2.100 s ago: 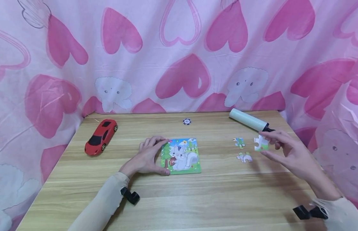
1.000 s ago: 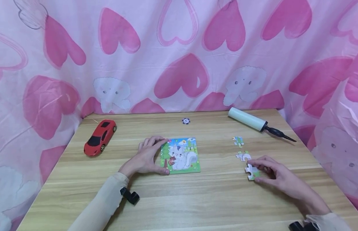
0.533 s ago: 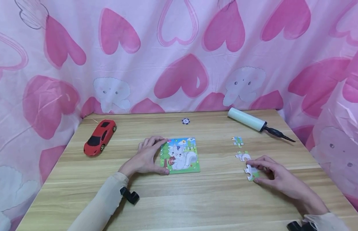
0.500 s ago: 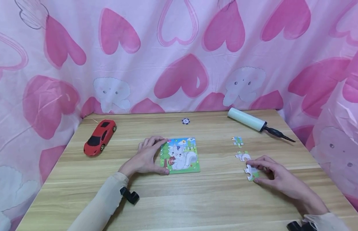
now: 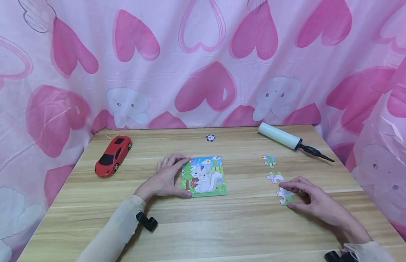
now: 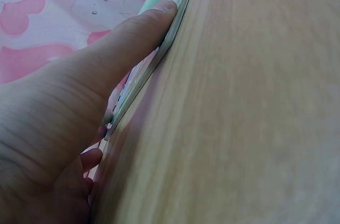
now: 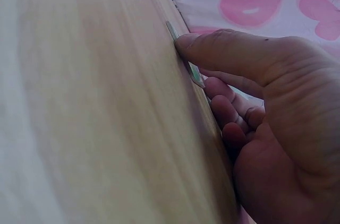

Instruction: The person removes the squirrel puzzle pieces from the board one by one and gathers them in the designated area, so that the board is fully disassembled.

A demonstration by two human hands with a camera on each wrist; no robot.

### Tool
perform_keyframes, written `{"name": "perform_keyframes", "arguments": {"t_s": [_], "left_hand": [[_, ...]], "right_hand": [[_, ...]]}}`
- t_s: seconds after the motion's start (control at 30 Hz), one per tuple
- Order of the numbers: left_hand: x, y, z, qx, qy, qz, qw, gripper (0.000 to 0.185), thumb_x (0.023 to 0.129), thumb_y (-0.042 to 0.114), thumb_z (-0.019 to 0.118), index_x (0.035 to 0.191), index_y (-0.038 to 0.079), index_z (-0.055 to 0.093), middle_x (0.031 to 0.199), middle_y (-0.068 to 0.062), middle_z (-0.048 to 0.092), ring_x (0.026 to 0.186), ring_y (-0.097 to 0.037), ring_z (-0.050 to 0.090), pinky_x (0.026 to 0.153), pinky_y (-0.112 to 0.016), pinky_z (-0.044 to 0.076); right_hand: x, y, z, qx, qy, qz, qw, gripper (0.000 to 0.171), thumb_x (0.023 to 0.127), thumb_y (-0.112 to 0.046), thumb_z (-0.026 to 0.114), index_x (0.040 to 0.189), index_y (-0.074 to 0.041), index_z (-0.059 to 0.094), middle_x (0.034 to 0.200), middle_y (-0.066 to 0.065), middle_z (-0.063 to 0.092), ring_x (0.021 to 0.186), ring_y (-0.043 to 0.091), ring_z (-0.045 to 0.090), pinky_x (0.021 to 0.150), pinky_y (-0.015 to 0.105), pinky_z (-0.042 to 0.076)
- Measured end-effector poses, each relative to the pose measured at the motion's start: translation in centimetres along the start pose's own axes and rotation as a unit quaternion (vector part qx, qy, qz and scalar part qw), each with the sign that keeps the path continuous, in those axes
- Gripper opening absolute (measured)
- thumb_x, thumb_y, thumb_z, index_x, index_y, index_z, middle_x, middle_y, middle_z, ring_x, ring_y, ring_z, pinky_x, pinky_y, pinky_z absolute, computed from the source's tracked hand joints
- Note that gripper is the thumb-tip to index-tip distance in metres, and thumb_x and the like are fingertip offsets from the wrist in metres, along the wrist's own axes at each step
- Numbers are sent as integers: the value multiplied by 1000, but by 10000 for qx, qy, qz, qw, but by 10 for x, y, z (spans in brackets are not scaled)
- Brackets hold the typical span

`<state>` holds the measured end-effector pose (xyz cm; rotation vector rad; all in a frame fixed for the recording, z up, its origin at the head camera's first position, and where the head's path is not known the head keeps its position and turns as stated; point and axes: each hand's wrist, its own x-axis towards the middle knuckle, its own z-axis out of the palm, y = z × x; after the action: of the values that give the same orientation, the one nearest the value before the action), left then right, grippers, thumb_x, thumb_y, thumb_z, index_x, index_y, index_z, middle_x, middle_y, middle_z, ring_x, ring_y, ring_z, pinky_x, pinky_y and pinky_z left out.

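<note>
A square puzzle board with a squirrel picture lies flat mid-table. My left hand grips its left side, thumb at the near corner and index finger at the far one. In the left wrist view the thumb rests on the board's edge. On the right, my right hand pinches a jigsaw piece by its right side, low at the table. The right wrist view shows this piece edge-on under the thumb. Two more jigsaw pieces lie just beyond, one white and green, one blue and green.
A red toy car stands at the left. At the back are a poker chip and a pale green hand pump with a black nozzle. A pink heart-patterned curtain hangs behind the wooden table.
Since two seconds ago my right hand has brought the jigsaw piece down and nearer, to below the two loose pieces. Over the last second both hands have stayed almost still.
</note>
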<state>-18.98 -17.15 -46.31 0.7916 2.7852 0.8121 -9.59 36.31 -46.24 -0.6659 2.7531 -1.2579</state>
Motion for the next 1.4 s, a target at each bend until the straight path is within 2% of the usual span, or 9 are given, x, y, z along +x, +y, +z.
{"name": "perform_keyframes", "arguments": {"t_s": [0.37, 0.57, 0.73, 0.97, 1.17, 1.4], "left_hand": [[0, 2, -1, 9, -6, -52, 10000, 132, 69, 77, 95, 175, 22, 38, 172, -6, 34, 154, -35, 30, 116, -58, 28], [-2, 2, -1, 3, 15, -71, 10000, 131, 69, 76, 96, 175, 23, 38, 172, -6, 34, 155, -35, 29, 116, -58, 27], [-3, 2, -2, -9, 10, -71, 10000, 131, 69, 76, 96, 175, 23, 38, 172, -6, 34, 155, -35, 29, 118, -59, 27], [0, 0, 0, -1, -39, -70, 10000, 131, 69, 77, 95, 175, 25, 38, 172, -4, 34, 155, -33, 29, 120, -59, 25], [0, 1, 1, -21, 1, -45, 10000, 131, 69, 77, 96, 175, 24, 38, 172, -5, 35, 155, -34, 28, 121, -61, 25], [-1, 2, 0, -3, 0, -71, 10000, 130, 70, 77, 95, 175, 24, 38, 172, -5, 35, 156, -34, 28, 121, -61, 26]], "right_hand": [[-1, 1, 0, -21, 36, -25, 10000, 59, 93, -10, 91, 148, -18, 71, 125, 0, 65, 105, 11, 55, 88, 22, 42], [2, 0, -2, 87, 4, 136, 9999, 57, 97, -11, 87, 150, -21, 70, 129, 0, 67, 107, 12, 57, 88, 22, 43], [5, 2, -2, 320, 96, 13, 9994, 53, 100, -4, 82, 150, -12, 68, 123, 4, 70, 103, 14, 59, 84, 24, 47], [8, 1, -5, 550, 321, 83, 9979, 52, 103, 1, 76, 153, -2, 63, 117, 10, 75, 100, 12, 66, 81, 24, 53], [21, -7, -10, 322, 618, 49, 9976, 53, 103, 0, 77, 154, -5, 63, 116, 10, 72, 99, 10, 67, 81, 22, 54], [47, -24, -11, 101, 888, -74, 9960, 54, 105, -4, 76, 156, -8, 61, 120, 11, 71, 98, 10, 66, 80, 21, 53]]}}
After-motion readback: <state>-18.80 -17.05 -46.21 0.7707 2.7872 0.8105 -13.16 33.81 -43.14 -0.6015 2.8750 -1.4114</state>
